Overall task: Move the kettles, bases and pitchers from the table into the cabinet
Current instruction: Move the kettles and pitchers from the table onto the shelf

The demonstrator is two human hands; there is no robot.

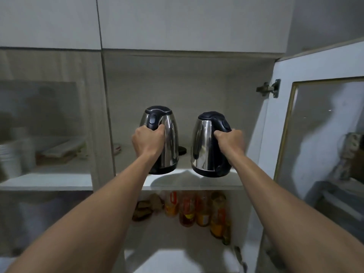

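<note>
Head view: the left hand [148, 141] grasps the handle of the left kettle [170, 134], which stands upright just beyond its knuckles at the cabinet shelf [197, 182]. The right hand [229, 141] grasps the right kettle [202, 142], tilted, just left of it.

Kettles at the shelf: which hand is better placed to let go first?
Left, probably. The left hand grips the left kettle, upright and farther in on the shelf, base seemingly down. The right kettle, in the right hand, is tilted at the front edge, seemingly not yet settled.
</note>
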